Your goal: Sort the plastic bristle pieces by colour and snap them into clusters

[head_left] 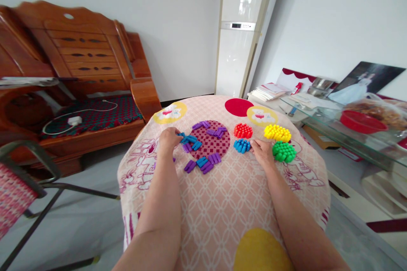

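My left hand [169, 139] is pinched at the left of the table, its fingertips on a small blue plastic peg [181, 134]. Just right of it lie more blue pegs [191, 139], partly over purple pegs [187, 147]. Nearer to me, a blue group [201, 161] sits among purple groups [207, 167]. My right hand [262, 150] rests with curled fingers at the right edge of a standing blue cluster [242, 146]; whether a peg is between them is hidden. Around it stand red [243, 130], yellow [277, 133] and green [284, 151] clusters.
A patterned cloth covers the round table [219, 211]. On the right, a glass shelf [337, 123] holds a red bowl [362, 121] and a plastic bag. A wooden bench [79, 59] stands behind left, a metal-framed chair [38, 165] at the near left.
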Available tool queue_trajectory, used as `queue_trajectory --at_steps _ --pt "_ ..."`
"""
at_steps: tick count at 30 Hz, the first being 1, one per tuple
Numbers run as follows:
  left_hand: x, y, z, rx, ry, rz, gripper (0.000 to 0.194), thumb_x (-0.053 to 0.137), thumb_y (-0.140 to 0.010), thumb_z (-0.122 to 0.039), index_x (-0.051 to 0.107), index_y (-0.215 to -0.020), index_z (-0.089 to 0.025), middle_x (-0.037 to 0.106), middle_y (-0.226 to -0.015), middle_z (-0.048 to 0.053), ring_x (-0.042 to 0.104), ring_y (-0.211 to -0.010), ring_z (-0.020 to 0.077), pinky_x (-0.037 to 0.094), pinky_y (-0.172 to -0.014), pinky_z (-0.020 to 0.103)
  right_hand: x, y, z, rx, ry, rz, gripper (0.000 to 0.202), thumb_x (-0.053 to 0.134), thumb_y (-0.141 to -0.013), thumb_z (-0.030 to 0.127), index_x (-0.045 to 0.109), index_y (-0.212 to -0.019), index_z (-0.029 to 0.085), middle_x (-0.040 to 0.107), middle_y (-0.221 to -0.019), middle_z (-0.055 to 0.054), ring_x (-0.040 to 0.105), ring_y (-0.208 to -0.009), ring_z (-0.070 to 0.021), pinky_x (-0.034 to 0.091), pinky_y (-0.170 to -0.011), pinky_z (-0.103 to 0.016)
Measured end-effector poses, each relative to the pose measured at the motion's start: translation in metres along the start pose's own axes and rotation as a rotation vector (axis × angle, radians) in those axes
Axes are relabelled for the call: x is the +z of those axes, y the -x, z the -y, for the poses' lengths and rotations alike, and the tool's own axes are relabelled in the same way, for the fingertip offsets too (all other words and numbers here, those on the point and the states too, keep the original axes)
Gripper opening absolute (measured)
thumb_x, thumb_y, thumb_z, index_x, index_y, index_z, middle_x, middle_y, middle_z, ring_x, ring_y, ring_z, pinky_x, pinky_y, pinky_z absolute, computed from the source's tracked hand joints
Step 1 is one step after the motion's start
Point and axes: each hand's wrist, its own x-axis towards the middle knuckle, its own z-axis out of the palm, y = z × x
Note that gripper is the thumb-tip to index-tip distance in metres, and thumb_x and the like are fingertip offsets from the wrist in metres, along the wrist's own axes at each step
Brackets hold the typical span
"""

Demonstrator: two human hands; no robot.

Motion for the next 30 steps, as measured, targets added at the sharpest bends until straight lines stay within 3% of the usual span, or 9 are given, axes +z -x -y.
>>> queue_trajectory --at_steps 4,8,11,15,19,24,27,30 --pt "-0.007 0.001 -0.018 0.033 0.126 -0.070 0.021 0.066 -0.073 -0.010 0.070 -0.094 -0.013 0.069 -0.086 0.006 0.063 -0.083 0.0207 0.046 -0.078 0.031 0.001 -0.001 -0.002 0.008 -0.002 0.004 0.038 0.047 -0.083 0.051 0.061 -0.068 0.020 0.064 -0.060 -0.003 0.065 -0.060 -0.0207 0.049 -0.059 -0.030" --pt "-0.009 0.008 -0.053 0.193 0.314 -0.105 0.029 0.060 -0.077 -0.010 0.068 -0.104 -0.014 0.071 -0.092 0.005 0.064 -0.080 0.0167 0.048 -0.079 0.029 0.001 -0.001 -0.003 -0.005 0.010 -0.006 0.038 0.047 -0.084 0.051 0.061 -0.068 0.020 0.064 -0.060 -0.003 0.064 -0.062 -0.0210 0.048 -0.059 -0.030" --pt "0.007 0.024 -0.087 0.373 0.387 -0.051 0.030 0.056 -0.077 -0.009 0.068 -0.104 -0.017 0.072 -0.095 0.003 0.065 -0.083 0.0144 0.049 -0.079 0.025 0.001 -0.001 -0.004 -0.011 0.010 -0.003 0.038 0.047 -0.084 0.051 0.062 -0.069 0.020 0.065 -0.059 -0.003 0.063 -0.061 -0.0205 0.048 -0.060 -0.030" --pt "0.046 0.048 -0.122 0.610 0.358 0.060 0.030 0.054 -0.076 -0.007 0.070 -0.099 -0.017 0.073 -0.095 0.006 0.066 -0.088 0.0173 0.050 -0.085 0.028 0.001 -0.001 -0.005 -0.007 -0.005 -0.009 0.036 0.048 -0.084 0.051 0.062 -0.069 0.021 0.065 -0.059 -0.003 0.064 -0.063 -0.0207 0.049 -0.061 -0.030" --pt "0.072 0.054 -0.125 0.663 0.254 0.176 0.028 0.054 -0.078 -0.010 0.073 -0.097 -0.017 0.074 -0.099 0.009 0.068 -0.093 0.0211 0.051 -0.091 0.032 0.002 -0.001 -0.008 -0.006 -0.006 -0.008 0.036 0.047 -0.084 0.050 0.062 -0.070 0.021 0.066 -0.062 -0.003 0.064 -0.065 -0.0209 0.049 -0.062 -0.030" --pt "0.075 0.046 -0.110 0.814 0.192 0.284 0.053 0.056 -0.072 -0.005 0.067 -0.121 -0.020 0.067 -0.124 0.009 0.062 -0.116 0.0234 0.045 -0.104 0.032 0.003 -0.003 -0.008 -0.012 0.018 -0.018 0.035 0.048 -0.084 0.050 0.061 -0.069 0.021 0.065 -0.060 -0.003 0.062 -0.065 -0.0197 0.047 -0.061 -0.028" --pt "0.075 0.048 -0.110 0.784 0.139 0.260 0.058 0.049 -0.075 -0.002 0.062 -0.128 -0.020 0.065 -0.127 0.011 0.060 -0.118 0.0223 0.044 -0.104 0.033 0.003 -0.003 -0.008 -0.014 0.025 -0.017 0.036 0.046 -0.085 0.050 0.061 -0.069 0.021 0.065 -0.060 -0.003 0.061 -0.063 -0.0191 0.046 -0.060 -0.028" --pt "0.076 0.053 -0.116 0.721 0.185 0.156 0.057 0.045 -0.076 0.000 0.058 -0.129 -0.015 0.064 -0.128 0.013 0.060 -0.118 0.0213 0.044 -0.105 0.033 0.003 -0.003 -0.008 -0.011 0.028 -0.009 0.037 0.046 -0.085 0.050 0.061 -0.069 0.021 0.065 -0.060 -0.003 0.061 -0.062 -0.0188 0.045 -0.059 -0.028"
